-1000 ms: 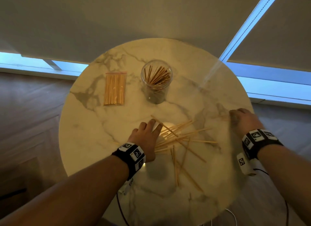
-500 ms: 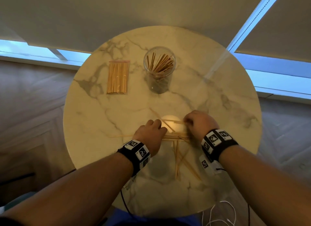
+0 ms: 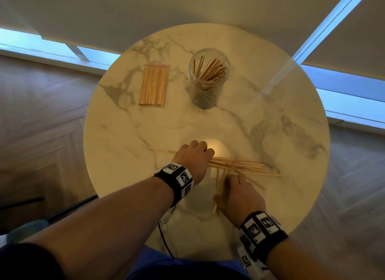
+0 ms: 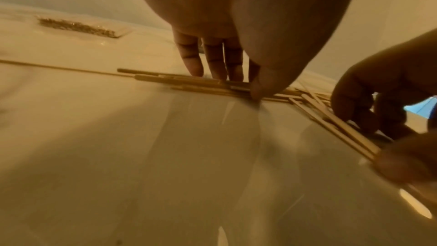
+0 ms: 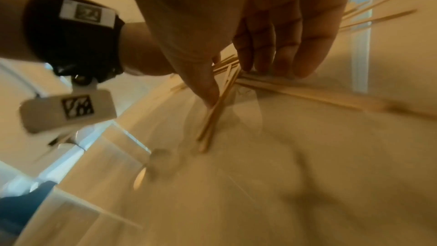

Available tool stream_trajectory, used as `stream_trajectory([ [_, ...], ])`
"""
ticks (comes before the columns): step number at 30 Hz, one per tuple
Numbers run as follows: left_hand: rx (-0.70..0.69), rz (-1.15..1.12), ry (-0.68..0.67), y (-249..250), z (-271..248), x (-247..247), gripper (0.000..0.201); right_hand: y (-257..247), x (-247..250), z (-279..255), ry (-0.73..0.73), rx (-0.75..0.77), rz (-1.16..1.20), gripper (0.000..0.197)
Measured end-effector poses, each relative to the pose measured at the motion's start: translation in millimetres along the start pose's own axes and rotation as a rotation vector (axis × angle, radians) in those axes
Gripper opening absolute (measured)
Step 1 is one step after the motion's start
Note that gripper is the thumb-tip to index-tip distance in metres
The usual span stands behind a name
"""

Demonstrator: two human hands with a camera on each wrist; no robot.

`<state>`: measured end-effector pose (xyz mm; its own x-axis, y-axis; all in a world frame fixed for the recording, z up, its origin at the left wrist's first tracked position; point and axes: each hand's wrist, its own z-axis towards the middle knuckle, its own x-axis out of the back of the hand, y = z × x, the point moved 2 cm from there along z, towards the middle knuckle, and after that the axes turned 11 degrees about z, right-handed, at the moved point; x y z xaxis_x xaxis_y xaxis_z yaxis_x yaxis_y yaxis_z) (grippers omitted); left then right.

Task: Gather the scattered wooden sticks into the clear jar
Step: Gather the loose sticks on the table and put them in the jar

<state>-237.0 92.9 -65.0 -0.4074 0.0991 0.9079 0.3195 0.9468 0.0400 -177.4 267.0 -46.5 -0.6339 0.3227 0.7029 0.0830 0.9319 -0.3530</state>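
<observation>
Both hands are down on the round marble table (image 3: 291, 104), working the loose wooden sticks (image 3: 239, 165) into one bunch near the front edge. The left hand (image 3: 193, 156) has fingers and thumb curled down onto the sideways bundle, pinning and pinching its left end, as the left wrist view shows plainly. The right hand (image 3: 239, 196) sits just nearer the person, fingers and thumb closing round a few sticks that run crosswise to the rest; the right wrist view is blurred, but the thumb presses on those sticks. So this looks like the collecting step, not the loading one. The clear jar (image 3: 208, 81) stands upright well beyond the hands, already holding a good many sticks, with a sealed packet of sticks (image 3: 154, 85) lying flat to its left. One stray stick (image 3: 160, 150) pokes out left of the left hand. Next, I'd judge, the crossed sticks need turning parallel, then one firm grasp and a lift toward the jar's mouth.
</observation>
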Motion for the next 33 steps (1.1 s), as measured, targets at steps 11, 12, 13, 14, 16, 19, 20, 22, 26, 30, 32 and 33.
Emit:
stream_trajectory([
  [11,0.6,-0.265,-0.003,-78,-84,-17,0.086,10,26,37,0.111,0.261,-0.01,0.027],
  [12,0.614,-0.276,-0.023,-82,-87,-19,0.087,9,33,40,0.161,0.308,-0.033,0.028],
  [13,0.61,-0.286,-0.025,-84,-87,-21,0.085,9,39,43,0.205,0.342,-0.055,0.036],
  [14,0.595,-0.301,-0.014,-84,-84,-21,0.081,11,45,46,0.211,0.347,-0.075,0.051],
  [16,0.557,-0.343,0.026,-78,-75,-21,0.069,11,54,53,0.149,0.322,-0.124,0.08],
  [19,0.463,-0.384,0.083,-61,-58,-20,0.046,7,53,62,0.031,0.359,-0.2,0.078],
  [20,0.435,-0.394,0.093,-55,-53,-20,0.039,5,51,65,0.02,0.387,-0.195,0.073],
  [22,0.4,-0.412,0.088,-46,-44,-18,0.031,3,48,69,0.021,0.439,-0.152,0.058],
  [26,0.345,-0.416,0.056,-34,-34,-14,0.03,1,43,76,0.014,0.5,-0.178,0.046],
  [30,0.265,-0.479,0.073,-29,-36,-9,0.033,-8,41,82,-0.003,0.519,-0.304,0.048],
  [32,0.247,-0.524,0.109,-33,-42,-7,0.034,-16,39,86,-0.023,0.533,-0.338,0.041],
  [33,0.261,-0.553,0.143,-37,-46,-8,0.034,-20,38,88,-0.029,0.532,-0.344,0.036],
])
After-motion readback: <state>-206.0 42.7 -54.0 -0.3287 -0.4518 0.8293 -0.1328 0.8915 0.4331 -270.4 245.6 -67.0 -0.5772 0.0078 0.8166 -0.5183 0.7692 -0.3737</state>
